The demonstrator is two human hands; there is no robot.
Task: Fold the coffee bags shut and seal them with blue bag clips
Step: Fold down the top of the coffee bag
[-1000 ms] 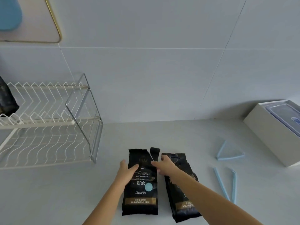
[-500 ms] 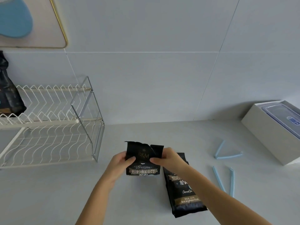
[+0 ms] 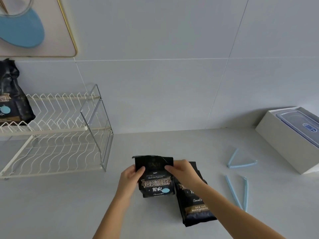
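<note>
Coffee bag of black foil [image 3: 156,180] is held upright near centre, its open top pinched at either side by left hand [image 3: 129,178] and right hand [image 3: 183,169], probably to flatten it for folding. Slim blue plastic clips [image 3: 236,193] are laid open at right.

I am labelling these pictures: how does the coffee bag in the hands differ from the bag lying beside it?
The held bag is upright; the lying bag is flat on the counter. The left hand and right hand pinch the held bag's top; the lying bag is not gripped. Both are black with similar gold lettering.
</note>
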